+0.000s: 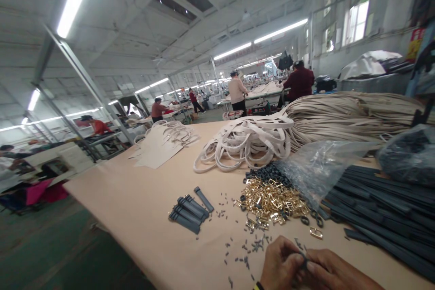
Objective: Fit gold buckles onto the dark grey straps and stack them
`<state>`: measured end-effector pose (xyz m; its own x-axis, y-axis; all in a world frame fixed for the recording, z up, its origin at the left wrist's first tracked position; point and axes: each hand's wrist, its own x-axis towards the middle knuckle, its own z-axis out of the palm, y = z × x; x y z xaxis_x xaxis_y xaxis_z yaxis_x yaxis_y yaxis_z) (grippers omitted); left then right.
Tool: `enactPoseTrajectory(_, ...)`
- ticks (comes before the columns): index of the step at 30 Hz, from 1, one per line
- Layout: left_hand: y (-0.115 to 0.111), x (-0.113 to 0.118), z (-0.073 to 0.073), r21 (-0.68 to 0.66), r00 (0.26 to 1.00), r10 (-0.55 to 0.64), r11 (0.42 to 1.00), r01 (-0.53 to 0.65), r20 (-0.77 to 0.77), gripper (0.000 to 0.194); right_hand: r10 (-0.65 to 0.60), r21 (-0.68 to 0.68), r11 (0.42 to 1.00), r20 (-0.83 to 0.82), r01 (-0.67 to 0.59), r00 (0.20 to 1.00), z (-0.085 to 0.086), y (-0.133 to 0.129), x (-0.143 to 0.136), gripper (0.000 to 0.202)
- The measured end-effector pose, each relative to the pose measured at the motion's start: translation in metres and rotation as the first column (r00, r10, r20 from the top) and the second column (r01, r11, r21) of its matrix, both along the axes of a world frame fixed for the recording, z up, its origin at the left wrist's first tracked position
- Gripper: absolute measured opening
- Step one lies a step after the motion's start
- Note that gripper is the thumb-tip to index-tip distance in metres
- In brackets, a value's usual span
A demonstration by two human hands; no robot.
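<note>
Fingers (292, 261) pinch a small dark piece (303, 262), its long axis hidden

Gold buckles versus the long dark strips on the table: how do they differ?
The gold buckles are shiny; the dark strips look dull. Each buckle is a small open frame, while each strip is long and flat. The buckles lie jumbled in a heap; the strips lie roughly lengthwise, overlapping. Both rest on the tan table.

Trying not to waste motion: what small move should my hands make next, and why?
Perhaps free your right hand for the lone gold buckle: it lies nearby, apart from the gold pile, while your left hand also grips the dark piece.
</note>
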<state>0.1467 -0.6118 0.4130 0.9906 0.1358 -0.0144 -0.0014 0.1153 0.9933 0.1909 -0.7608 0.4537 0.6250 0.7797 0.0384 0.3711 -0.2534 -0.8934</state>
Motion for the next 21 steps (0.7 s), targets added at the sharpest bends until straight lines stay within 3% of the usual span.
enactPoseTrajectory(2,0.000,0.002,-0.003,-0.082,0.999,-0.034,0.996,0.033,-0.021,0.034,-0.003,0.029,1.000,-0.007,0.003,1.000,-0.005,0.004,-0.002,0.041)
enactPoseTrajectory(5,0.001,0.005,-0.005,-0.180,0.998,0.040,0.983,-0.046,-0.039,0.041,-0.126,0.044,0.991,-0.003,0.126,0.992,-0.012,0.011,-0.005,0.039)
enactPoseTrajectory(8,0.000,0.005,-0.002,-0.118,0.994,0.079,0.989,-0.087,-0.072,0.038,-0.156,0.033,0.987,-0.063,0.158,0.986,-0.011,0.014,-0.005,0.035)
enactPoseTrajectory(13,-0.004,0.000,0.004,0.001,0.984,-0.042,0.999,0.043,-0.174,0.041,-0.057,0.012,0.998,-0.083,0.058,0.995,-0.002,0.013,-0.006,0.032)
enactPoseTrajectory(18,0.000,-0.001,0.000,-0.036,0.986,0.105,0.993,-0.111,-0.132,0.042,-0.123,-0.050,0.991,0.057,0.126,0.991,-0.009,0.009,-0.004,0.021)
enactPoseTrajectory(21,0.000,0.000,-0.001,-0.043,0.988,0.070,0.996,-0.076,-0.141,0.041,-0.067,-0.069,0.995,0.034,0.069,0.997,-0.015,0.009,-0.003,0.021)
